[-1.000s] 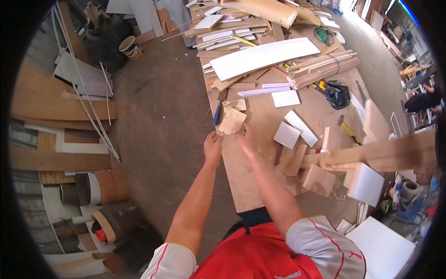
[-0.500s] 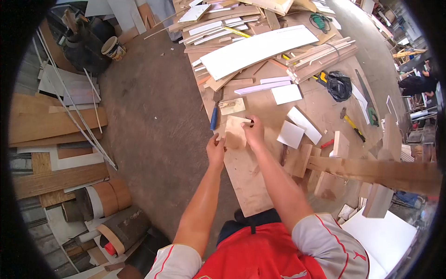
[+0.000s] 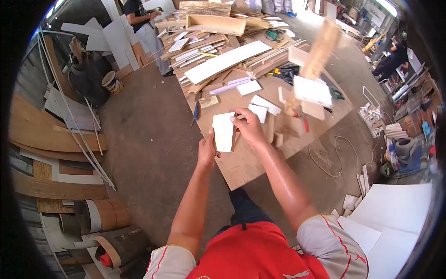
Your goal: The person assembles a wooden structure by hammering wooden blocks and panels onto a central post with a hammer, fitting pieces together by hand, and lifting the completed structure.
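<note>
Between my two hands is a small white rectangular board, held above the near left edge of the worktable. My left hand grips its lower left edge, thumb on the face. My right hand pinches its upper right edge, where a brown side shows. Just beyond lie a small wooden piece and a blue-handled tool. White blocks rest on the table past my right hand.
A long white board lies among stacked wood strips. To the right, an upright timber bears a white block. A person stands at the far left; another is far right. A bucket sits on the floor.
The held board has turned from its tan face to a white face and been lifted nearer. The view has shifted, bringing a person at the far left into sight.
</note>
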The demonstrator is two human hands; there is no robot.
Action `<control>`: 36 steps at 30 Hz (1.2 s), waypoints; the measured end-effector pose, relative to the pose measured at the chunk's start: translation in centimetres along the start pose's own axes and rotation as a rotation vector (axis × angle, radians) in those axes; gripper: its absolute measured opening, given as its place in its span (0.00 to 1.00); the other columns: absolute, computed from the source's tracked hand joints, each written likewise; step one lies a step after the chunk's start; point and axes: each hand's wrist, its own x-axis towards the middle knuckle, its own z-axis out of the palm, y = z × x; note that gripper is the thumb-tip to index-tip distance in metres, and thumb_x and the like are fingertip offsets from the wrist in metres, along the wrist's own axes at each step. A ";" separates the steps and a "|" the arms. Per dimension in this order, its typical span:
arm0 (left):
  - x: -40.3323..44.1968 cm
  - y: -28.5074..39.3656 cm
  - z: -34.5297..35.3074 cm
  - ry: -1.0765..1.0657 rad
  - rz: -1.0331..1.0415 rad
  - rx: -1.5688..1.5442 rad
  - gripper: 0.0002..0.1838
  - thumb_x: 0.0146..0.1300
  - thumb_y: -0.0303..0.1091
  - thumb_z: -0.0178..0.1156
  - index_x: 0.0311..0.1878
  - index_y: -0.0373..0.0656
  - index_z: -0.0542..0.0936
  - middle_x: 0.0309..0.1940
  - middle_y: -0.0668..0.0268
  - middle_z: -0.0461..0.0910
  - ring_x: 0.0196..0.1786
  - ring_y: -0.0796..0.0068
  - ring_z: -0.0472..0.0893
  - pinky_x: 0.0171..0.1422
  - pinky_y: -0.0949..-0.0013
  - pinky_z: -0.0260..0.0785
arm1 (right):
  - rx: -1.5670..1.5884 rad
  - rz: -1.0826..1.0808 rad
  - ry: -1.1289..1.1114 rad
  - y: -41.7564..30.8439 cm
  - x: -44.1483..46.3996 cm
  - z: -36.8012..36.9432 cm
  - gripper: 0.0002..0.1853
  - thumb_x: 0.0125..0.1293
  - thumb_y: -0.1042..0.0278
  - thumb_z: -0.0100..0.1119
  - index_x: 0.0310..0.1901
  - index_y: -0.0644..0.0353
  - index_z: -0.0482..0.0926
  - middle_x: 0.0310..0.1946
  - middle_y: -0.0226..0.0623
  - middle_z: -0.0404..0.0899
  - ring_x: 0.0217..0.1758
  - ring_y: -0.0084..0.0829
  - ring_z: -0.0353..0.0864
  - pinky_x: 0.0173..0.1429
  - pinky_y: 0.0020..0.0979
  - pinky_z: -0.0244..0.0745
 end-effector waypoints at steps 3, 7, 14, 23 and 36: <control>-5.1 0.8 1.3 -0.141 0.026 -0.081 0.24 0.82 0.50 0.48 0.45 0.39 0.83 0.19 0.73 0.74 0.15 0.80 0.66 0.20 0.70 0.56 | 0.004 -0.120 -0.052 -5.5 -6.1 -3.2 0.18 0.71 0.74 0.65 0.62 0.62 0.82 0.48 0.31 0.82 0.39 0.17 0.79 0.42 0.24 0.80; -11.9 4.4 4.7 -0.344 -0.059 -0.092 0.26 0.82 0.49 0.46 0.51 0.32 0.82 0.14 0.75 0.69 0.10 0.81 0.60 0.14 0.71 0.52 | -0.075 -0.350 -0.102 -9.6 -11.7 -8.1 0.23 0.69 0.78 0.66 0.65 0.60 0.80 0.48 0.29 0.80 0.44 0.19 0.79 0.44 0.25 0.81; -14.8 6.8 12.2 -0.801 -0.034 0.096 0.29 0.82 0.53 0.40 0.67 0.37 0.74 0.40 0.62 0.84 0.19 0.79 0.73 0.23 0.72 0.70 | 0.014 -0.429 -0.050 -13.2 -16.5 -17.3 0.15 0.75 0.67 0.64 0.59 0.61 0.78 0.48 0.31 0.83 0.52 0.22 0.79 0.57 0.30 0.77; -20.5 11.5 31.8 -0.353 0.580 0.290 0.31 0.78 0.58 0.55 0.59 0.33 0.80 0.38 0.62 0.87 0.33 0.75 0.85 0.35 0.70 0.77 | -0.360 -0.407 0.230 -19.4 -13.3 -33.4 0.20 0.77 0.57 0.62 0.60 0.62 0.77 0.41 0.38 0.85 0.41 0.28 0.83 0.48 0.36 0.79; -17.2 13.7 39.1 -0.140 0.500 -0.057 0.29 0.75 0.58 0.60 0.43 0.33 0.82 0.25 0.64 0.80 0.23 0.77 0.80 0.27 0.72 0.74 | -0.882 -1.086 0.101 -22.0 -10.6 -40.0 0.35 0.56 0.69 0.75 0.67 0.46 0.78 0.70 0.38 0.71 0.70 0.49 0.74 0.67 0.44 0.79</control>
